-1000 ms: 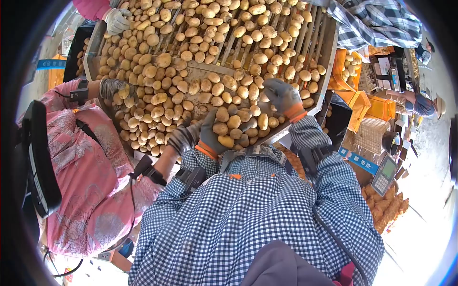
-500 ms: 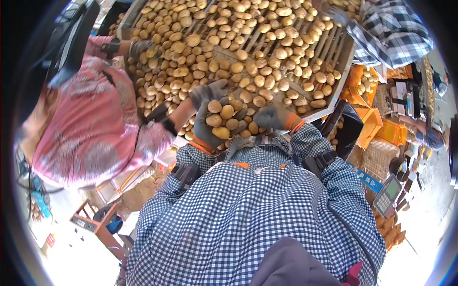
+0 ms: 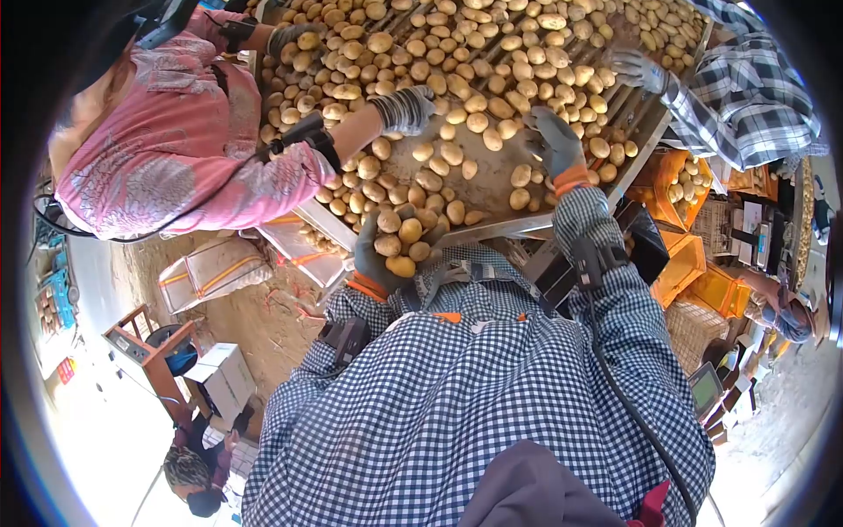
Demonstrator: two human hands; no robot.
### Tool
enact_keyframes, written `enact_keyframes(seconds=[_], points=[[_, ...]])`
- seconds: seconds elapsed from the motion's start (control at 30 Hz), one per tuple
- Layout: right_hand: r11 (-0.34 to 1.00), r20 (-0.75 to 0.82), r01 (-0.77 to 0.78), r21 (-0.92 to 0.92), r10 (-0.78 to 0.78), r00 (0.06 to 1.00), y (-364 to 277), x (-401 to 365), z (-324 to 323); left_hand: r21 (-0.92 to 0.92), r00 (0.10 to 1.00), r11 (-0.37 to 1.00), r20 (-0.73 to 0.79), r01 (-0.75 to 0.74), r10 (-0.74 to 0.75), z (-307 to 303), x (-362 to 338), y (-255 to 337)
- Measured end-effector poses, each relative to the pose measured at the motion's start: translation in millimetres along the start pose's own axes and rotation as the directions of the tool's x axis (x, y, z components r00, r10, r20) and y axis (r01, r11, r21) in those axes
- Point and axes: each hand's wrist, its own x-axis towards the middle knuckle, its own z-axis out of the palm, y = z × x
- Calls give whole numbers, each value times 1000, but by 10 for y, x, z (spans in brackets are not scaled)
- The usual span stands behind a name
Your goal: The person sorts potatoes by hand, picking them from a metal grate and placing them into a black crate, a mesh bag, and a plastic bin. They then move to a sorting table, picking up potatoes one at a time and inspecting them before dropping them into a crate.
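My left hand [image 3: 372,262], in a grey glove with an orange cuff, is cupped around several potatoes [image 3: 410,231] at the near edge of the sorting table [image 3: 492,230]. Its fingers are partly hidden behind them. Over to the right, my right hand [image 3: 555,145] in a matching glove reaches across the table. Its fingers are stretched out and apart beside loose potatoes [image 3: 520,176], with nothing visible in them. Many more potatoes [image 3: 413,70] cover the table, round and tan, in mixed sizes.
A person in a pink top at left has a striped-glove hand [image 3: 404,111] over the potatoes. Another gloved hand [image 3: 639,70] belongs to a person in plaid at right. Orange crates [image 3: 680,263] stand right, a filled sack [image 3: 216,272] left, and slats [image 3: 641,105] line the table.
My right hand has moved away from my left, forward and right, and its fingers have spread. My left hand still holds potatoes. The pink-sleeved hand has moved away from my left hand.
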Motion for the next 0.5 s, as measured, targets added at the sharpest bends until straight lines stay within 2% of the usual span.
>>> enact_keyframes(seconds=[0.07,0.13,0.2,0.27,0.33,0.37,0.43,0.5], points=[[999,50,-20,31,18,999,-34,-292,-237,-67,974,998,225,-16,31,-148,-42,-277],[998,55,-34,54,31,998,7,-602,-535,-118,978,992,209,42,-17,-311,30,-583],[998,48,-27,62,24,999,99,-912,-864,-350,942,878,196,326,-271,-575,145,-922],[997,13,-68,46,67,998,186,-1235,-1145,-340,941,879,170,335,-293,-770,259,-1259],[994,-18,-101,34,102,995,287,-1571,-1373,-362,909,835,126,415,-397,-827,372,-1524],[992,-26,-125,21,125,992,353,-1737,-1466,-415,885,782,215,465,-413,-863,448,-1623],[989,-15,-147,17,147,989,490,-2031,-1609,-462,886,762,148,455,-439,-861,651,-1825],[962,-157,-272,2,269,950,608,-2302,-1719,-505,886,747,81,432,-457,-758,781,-1945]])
